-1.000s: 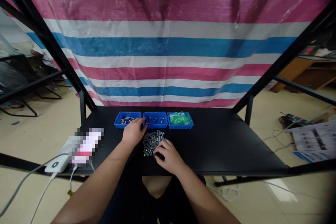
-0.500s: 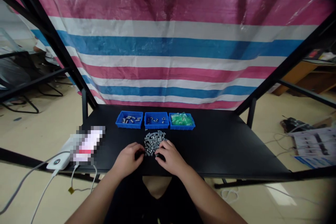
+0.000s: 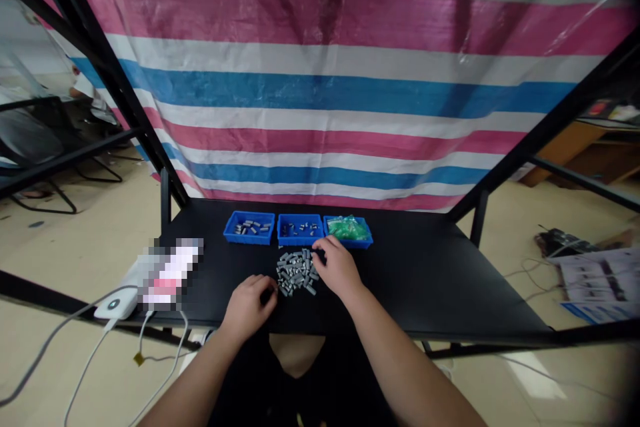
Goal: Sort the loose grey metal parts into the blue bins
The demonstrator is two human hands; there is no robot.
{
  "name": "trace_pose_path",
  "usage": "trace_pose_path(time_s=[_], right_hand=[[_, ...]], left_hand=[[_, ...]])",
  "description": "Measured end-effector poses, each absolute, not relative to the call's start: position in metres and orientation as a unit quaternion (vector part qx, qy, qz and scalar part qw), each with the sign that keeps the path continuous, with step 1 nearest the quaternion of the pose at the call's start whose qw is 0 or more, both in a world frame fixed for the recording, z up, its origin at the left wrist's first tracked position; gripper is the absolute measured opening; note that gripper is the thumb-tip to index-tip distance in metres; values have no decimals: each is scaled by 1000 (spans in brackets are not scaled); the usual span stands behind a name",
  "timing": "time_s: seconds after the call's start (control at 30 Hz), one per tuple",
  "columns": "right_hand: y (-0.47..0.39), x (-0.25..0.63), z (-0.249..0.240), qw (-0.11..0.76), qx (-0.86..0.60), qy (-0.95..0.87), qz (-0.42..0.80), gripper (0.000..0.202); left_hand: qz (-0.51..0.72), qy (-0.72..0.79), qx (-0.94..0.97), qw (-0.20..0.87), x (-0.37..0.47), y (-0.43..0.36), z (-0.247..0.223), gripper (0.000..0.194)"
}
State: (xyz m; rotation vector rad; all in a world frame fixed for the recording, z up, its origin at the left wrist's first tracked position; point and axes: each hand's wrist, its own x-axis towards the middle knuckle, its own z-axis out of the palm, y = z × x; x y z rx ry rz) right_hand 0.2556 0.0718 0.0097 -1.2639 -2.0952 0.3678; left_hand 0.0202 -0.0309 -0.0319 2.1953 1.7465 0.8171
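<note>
Small grey metal parts lie in a pile (image 3: 297, 271) on the black table. Beside its left edge rests my left hand (image 3: 250, 303), fingers curled and thumb near the fingertips; whatever they may hold is too small to name. My right hand (image 3: 337, 265) is at the pile's upper right, near the middle blue tray, with thumb and fingers bent towards each other; their contents cannot be made out. Behind the pile, the left blue tray (image 3: 249, 239) and the middle blue tray (image 3: 299, 241) hold several metal pieces. Green plastic bags (image 3: 349, 228) fill the right blue tray (image 3: 356, 244).
On the table's left are a blurred-out device (image 3: 173, 273) and a white device (image 3: 116, 304) with cables. A striped sheet (image 3: 320, 93) hangs behind the table (image 3: 425, 280) between black frame bars. A person sits at the far left.
My right hand has moved up and away from the pile's lower right edge towards the trays. My left hand has stayed beside the pile. The view has shifted slightly.
</note>
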Motion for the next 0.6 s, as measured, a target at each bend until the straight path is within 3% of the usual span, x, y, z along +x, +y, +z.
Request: trace_pose_path(time_s=[0.17,0.33,0.6], right_hand=[[54,278,-21,284,-460,-812,222,19],[48,284,-31,264,-384,-851,244,27],[66,283,-28,180,-340,-894,228,14]], left_hand=[[288,612,736,38,27,18,-2,9],[320,604,729,-41,33,53,24,33],[236,625,742,52,9,28,-24,26]])
